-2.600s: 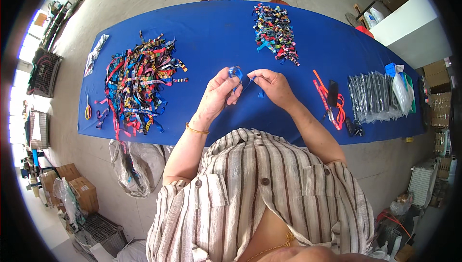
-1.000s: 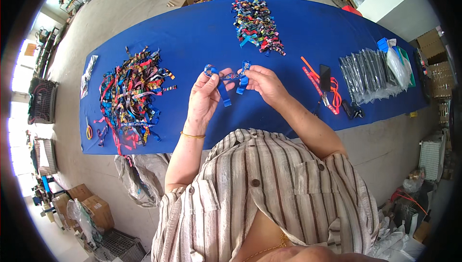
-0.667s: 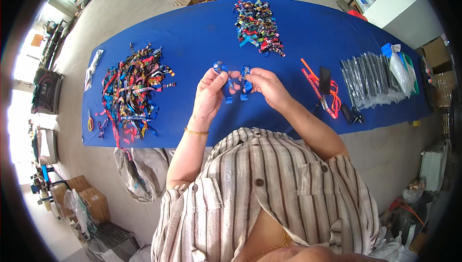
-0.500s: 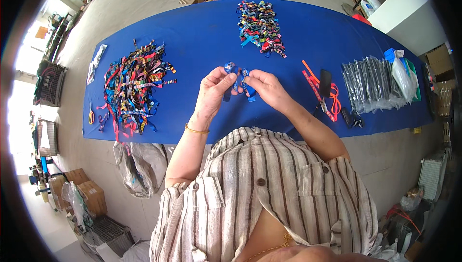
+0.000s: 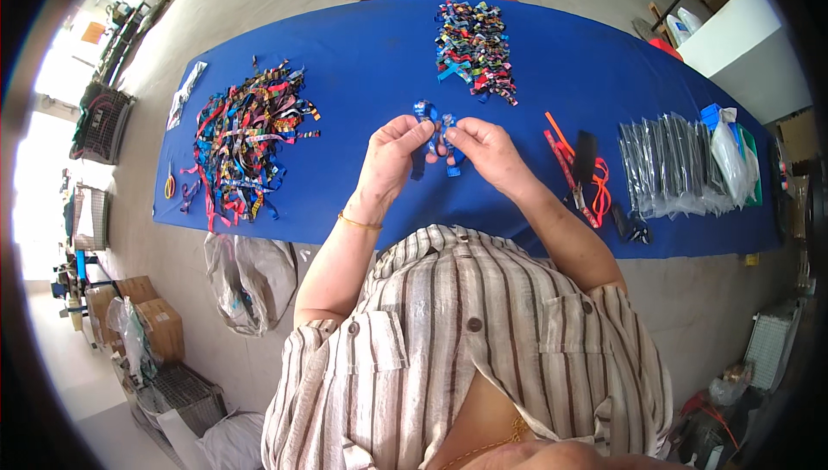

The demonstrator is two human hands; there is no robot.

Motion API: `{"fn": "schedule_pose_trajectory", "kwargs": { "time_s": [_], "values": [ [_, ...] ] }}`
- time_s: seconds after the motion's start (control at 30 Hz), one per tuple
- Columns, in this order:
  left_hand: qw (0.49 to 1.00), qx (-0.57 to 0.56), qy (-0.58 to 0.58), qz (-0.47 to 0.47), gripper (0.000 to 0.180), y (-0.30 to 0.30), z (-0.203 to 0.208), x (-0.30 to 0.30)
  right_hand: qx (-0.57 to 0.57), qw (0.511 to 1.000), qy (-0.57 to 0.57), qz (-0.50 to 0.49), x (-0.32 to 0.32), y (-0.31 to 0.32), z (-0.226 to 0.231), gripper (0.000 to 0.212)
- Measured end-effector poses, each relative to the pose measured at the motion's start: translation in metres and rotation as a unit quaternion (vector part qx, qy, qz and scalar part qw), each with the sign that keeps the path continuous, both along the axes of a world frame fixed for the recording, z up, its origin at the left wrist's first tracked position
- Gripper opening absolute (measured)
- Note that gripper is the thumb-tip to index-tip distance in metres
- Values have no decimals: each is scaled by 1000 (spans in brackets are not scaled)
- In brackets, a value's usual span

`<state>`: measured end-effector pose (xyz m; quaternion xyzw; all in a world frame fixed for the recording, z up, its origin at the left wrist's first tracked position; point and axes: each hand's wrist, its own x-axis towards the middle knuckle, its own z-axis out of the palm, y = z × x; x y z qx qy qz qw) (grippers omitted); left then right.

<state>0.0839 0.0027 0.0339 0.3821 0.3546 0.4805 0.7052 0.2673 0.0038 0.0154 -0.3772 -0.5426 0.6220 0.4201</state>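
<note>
Both hands are raised over the middle of the blue-covered table and close together. A printed blue ribbon strap (image 5: 423, 109) is pinched by my left hand (image 5: 392, 153), its loop standing above the thumb and an end hanging below. My right hand (image 5: 485, 152) pinches another stretch of blue ribbon, with an end dangling under the fingers. Whether both stretches are one piece I cannot tell. Left of my hands lies a loose heap of colourful ribbon straps (image 5: 250, 138). Beyond them is a neater stack of short knotted ribbons (image 5: 474, 49).
Yellow-handled scissors (image 5: 170, 185) lie at the table's left edge. On the right are red and orange straps (image 5: 561, 158), a black flat piece (image 5: 585, 155), a row of dark plastic-wrapped packs (image 5: 668, 164) and a white plastic bag (image 5: 731, 159). A grey sack (image 5: 250, 285) stands below the table's front edge.
The view has shifted slightly. Both hands keep their pinch on the blue ribbon; the loop at my left hand has turned a little and stands more upright.
</note>
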Motion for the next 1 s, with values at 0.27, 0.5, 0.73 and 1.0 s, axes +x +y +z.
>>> {"fn": "schedule_pose_trajectory", "kwargs": {
  "time_s": [0.27, 0.5, 0.73, 1.0],
  "values": [
    [997, -36, -70, 13, 13, 8, 2, 6, -102, 993, 33, -57, 17, 12, -8, 24],
    [996, -8, -82, -25, 12, 13, 2, 12, -108, 991, 23, -78, 23, 13, -5, 24],
    [991, 14, -117, -67, 12, 16, 0, -7, -52, 997, 23, -43, 6, 4, 1, 24],
    [990, 20, -124, -63, 9, 19, 7, -43, -13, 999, -13, -35, -39, 6, 13, 27]
  ]
}}
